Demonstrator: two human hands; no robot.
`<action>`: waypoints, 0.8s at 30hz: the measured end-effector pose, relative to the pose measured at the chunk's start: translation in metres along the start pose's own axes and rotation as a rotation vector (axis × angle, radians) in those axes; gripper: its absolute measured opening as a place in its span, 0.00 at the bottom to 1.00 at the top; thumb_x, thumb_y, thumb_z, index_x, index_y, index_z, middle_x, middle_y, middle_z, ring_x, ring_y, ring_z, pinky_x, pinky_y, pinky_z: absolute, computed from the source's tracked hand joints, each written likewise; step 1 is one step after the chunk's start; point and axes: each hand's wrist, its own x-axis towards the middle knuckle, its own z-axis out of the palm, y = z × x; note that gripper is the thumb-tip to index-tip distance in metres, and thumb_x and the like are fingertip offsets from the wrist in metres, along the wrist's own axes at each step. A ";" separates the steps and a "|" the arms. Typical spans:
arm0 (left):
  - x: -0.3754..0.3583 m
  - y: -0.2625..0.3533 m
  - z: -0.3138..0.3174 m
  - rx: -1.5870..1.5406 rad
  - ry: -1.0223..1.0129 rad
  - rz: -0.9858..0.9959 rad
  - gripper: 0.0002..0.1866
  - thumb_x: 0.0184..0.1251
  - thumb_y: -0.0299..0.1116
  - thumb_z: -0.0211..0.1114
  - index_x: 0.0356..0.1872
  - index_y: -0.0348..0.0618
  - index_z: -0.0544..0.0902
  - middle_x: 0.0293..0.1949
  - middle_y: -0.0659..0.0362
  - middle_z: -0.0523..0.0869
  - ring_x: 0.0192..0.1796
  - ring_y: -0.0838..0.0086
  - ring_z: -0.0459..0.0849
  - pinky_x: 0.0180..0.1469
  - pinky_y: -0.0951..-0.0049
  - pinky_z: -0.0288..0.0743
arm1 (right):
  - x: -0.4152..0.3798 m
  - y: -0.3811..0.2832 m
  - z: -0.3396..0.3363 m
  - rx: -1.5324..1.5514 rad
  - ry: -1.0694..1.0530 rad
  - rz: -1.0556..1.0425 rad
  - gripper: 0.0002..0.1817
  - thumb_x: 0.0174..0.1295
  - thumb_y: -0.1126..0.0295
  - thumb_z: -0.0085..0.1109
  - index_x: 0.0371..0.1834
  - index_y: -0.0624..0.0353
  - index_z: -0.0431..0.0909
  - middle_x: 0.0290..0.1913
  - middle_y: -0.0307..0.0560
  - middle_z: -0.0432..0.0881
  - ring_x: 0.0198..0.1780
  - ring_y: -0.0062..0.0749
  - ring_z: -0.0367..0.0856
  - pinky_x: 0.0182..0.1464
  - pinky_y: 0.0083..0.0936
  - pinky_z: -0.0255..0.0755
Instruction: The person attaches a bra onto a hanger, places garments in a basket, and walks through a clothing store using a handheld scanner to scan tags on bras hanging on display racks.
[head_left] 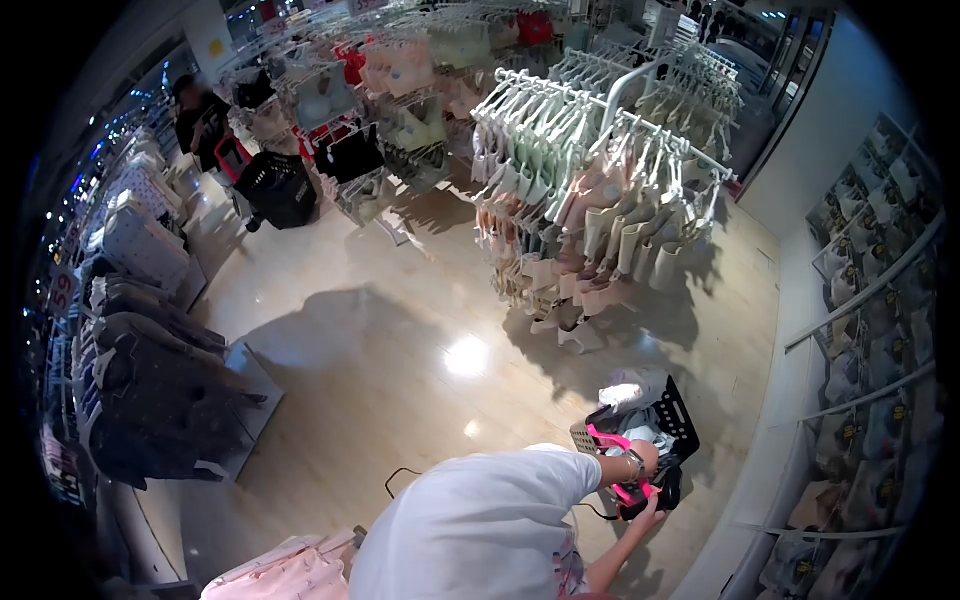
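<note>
A black shopping basket (pixel 679 415) with pink handles (pixel 606 436) stands on the floor at the lower right, holding white and pale cloth items (pixel 636 389). My left hand (pixel 645 457), with a band on its wrist, is over the basket beside the pink handles; its fingers cannot be made out. Just below it, my right hand (pixel 650 512) is closed around part of a dark object (pixel 670 490) at the basket's near side. What that object is stays unclear. A thin dark cord shows near it.
White racks of hung underwear (pixel 610 190) stand ahead. Shelves of bras (pixel 860 400) line the right wall. Dark clothes (pixel 165 400) hang at left, pink garments (pixel 285 572) lie at the bottom. A person (pixel 203 120) stands at the back left near a black basket (pixel 277 188).
</note>
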 end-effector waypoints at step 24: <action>0.118 0.098 -0.018 -0.106 0.654 -0.256 0.16 0.61 0.43 0.55 0.29 0.41 0.83 0.27 0.47 0.85 0.32 0.51 0.84 0.36 0.53 0.78 | 0.215 -0.045 -0.040 -0.173 -0.394 -0.401 0.16 0.44 0.63 0.69 0.35 0.60 0.83 0.34 0.54 0.83 0.38 0.48 0.81 0.44 0.39 0.73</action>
